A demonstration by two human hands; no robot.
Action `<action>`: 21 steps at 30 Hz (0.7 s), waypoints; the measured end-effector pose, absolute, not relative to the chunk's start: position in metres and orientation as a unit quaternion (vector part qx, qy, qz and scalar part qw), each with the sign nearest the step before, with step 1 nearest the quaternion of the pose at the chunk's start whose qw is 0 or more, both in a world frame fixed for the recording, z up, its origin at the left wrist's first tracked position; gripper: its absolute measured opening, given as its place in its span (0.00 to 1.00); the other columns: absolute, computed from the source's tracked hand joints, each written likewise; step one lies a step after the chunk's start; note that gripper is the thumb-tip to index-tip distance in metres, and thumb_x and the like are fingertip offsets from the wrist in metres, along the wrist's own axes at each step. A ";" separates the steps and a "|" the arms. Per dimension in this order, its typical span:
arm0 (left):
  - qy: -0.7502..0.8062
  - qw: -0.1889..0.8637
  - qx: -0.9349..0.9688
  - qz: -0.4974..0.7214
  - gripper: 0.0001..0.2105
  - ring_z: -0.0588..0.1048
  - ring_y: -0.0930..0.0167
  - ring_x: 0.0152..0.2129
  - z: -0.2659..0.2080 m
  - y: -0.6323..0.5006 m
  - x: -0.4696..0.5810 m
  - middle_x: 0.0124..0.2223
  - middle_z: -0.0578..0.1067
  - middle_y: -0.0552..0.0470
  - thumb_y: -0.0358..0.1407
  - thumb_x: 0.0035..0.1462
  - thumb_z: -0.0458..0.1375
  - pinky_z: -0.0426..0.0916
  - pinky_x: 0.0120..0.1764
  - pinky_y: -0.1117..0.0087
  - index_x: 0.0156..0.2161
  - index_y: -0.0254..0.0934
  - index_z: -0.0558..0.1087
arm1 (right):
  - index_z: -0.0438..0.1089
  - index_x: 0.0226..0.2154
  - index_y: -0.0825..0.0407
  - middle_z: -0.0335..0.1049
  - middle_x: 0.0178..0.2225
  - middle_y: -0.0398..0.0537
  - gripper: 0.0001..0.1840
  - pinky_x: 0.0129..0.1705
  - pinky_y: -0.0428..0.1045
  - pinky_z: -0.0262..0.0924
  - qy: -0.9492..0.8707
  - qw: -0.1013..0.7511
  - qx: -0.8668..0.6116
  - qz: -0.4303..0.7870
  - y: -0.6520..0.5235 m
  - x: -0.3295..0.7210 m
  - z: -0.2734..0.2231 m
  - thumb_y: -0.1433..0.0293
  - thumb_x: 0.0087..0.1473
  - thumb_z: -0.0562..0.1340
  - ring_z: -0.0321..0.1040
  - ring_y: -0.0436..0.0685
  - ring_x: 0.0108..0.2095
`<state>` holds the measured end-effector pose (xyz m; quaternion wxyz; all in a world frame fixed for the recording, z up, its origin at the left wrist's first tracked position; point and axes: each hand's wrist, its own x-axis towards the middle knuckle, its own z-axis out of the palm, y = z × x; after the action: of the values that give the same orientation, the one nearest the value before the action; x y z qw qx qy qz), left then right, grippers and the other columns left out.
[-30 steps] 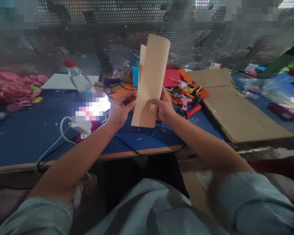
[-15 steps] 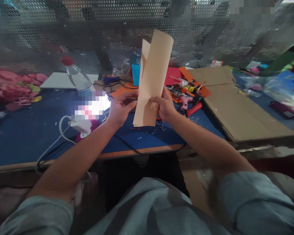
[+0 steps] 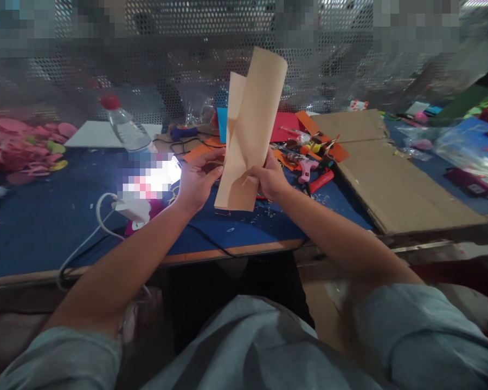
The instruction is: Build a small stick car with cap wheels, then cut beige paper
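Note:
A tan sheet of paper or thin felt [image 3: 255, 119], folded over on itself, stands upright above the front of the table. Its two top edges are apart, and the nearer layer curves at the top. My right hand [image 3: 271, 176] grips its right side, thumb pressed on the front face, fingers behind. At the lower left edge, my left hand [image 3: 199, 181] pinches the sheet between thumb and fingers; some of those fingertips are hidden behind it.
A lit phone [image 3: 168, 173] and a white charger [image 3: 134, 208] with its cable lie left, near a clear bottle [image 3: 128, 127]. Pink cut pieces [image 3: 20, 143] sit far left. Behind the sheet are a pink glue gun [image 3: 308, 169] and orange sheets. Cardboard [image 3: 406, 184] covers the right.
The sheet's lower end has shifted slightly left, and its back layer now shows wider at the left. Both hands keep their hold, moving a little left with it.

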<state>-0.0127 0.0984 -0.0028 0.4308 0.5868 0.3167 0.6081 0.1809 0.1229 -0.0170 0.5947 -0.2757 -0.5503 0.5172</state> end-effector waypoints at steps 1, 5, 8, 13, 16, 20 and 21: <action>0.315 0.425 0.591 0.609 0.19 0.83 0.71 0.37 -0.004 0.100 -0.013 0.44 0.86 0.51 0.31 0.53 0.70 0.79 0.43 0.68 0.51 0.44 0.84 | 0.57 0.60 0.39 0.74 0.58 0.48 0.43 0.60 0.69 0.74 -0.549 0.590 -0.280 0.521 0.121 0.180 -0.016 0.63 0.42 0.69 0.72 0.70 0.60; 0.320 0.409 0.596 0.612 0.18 0.83 0.71 0.36 -0.009 0.105 -0.015 0.44 0.86 0.50 0.32 0.57 0.68 0.80 0.42 0.68 0.53 0.43 0.84 | 0.56 0.61 0.39 0.73 0.61 0.49 0.43 0.61 0.68 0.73 -0.548 0.588 -0.270 0.529 0.117 0.180 -0.013 0.64 0.42 0.69 0.70 0.70 0.64; 0.317 0.408 0.595 0.616 0.16 0.83 0.72 0.35 -0.010 0.106 -0.014 0.45 0.86 0.51 0.34 0.59 0.68 0.80 0.41 0.68 0.52 0.44 0.84 | 0.56 0.60 0.39 0.72 0.61 0.48 0.44 0.61 0.67 0.73 -0.549 0.593 -0.255 0.531 0.117 0.180 -0.014 0.67 0.40 0.69 0.69 0.71 0.65; 0.312 0.362 0.629 0.613 0.16 0.83 0.71 0.36 -0.007 0.104 -0.014 0.44 0.86 0.50 0.37 0.58 0.70 0.80 0.43 0.66 0.52 0.44 0.84 | 0.56 0.60 0.39 0.72 0.61 0.49 0.44 0.60 0.67 0.74 -0.555 0.589 -0.262 0.526 0.118 0.179 -0.015 0.66 0.39 0.69 0.68 0.72 0.65; 0.320 0.347 0.640 0.607 0.18 0.82 0.71 0.37 -0.007 0.105 -0.016 0.46 0.85 0.50 0.37 0.57 0.71 0.79 0.44 0.66 0.53 0.44 0.83 | 0.55 0.62 0.38 0.72 0.61 0.49 0.47 0.60 0.68 0.73 -0.553 0.588 -0.256 0.532 0.116 0.179 -0.014 0.65 0.39 0.68 0.69 0.71 0.64; 0.316 0.338 0.662 0.590 0.22 0.82 0.72 0.38 -0.007 0.104 -0.016 0.48 0.84 0.49 0.39 0.58 0.72 0.79 0.46 0.67 0.57 0.44 0.81 | 0.52 0.66 0.38 0.71 0.61 0.49 0.50 0.63 0.71 0.70 -0.553 0.590 -0.265 0.525 0.116 0.179 -0.013 0.65 0.40 0.66 0.70 0.71 0.62; 0.313 0.336 0.669 0.585 0.23 0.82 0.72 0.38 -0.007 0.104 -0.016 0.48 0.84 0.48 0.40 0.58 0.72 0.79 0.46 0.68 0.59 0.43 0.80 | 0.51 0.66 0.37 0.70 0.63 0.49 0.50 0.64 0.72 0.69 -0.555 0.595 -0.266 0.517 0.116 0.179 -0.012 0.65 0.40 0.65 0.69 0.71 0.63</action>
<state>-0.0160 0.1039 -0.0068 0.3360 0.6689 0.3128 0.5847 0.1791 0.1164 -0.0120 0.5946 -0.2660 -0.5549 0.5175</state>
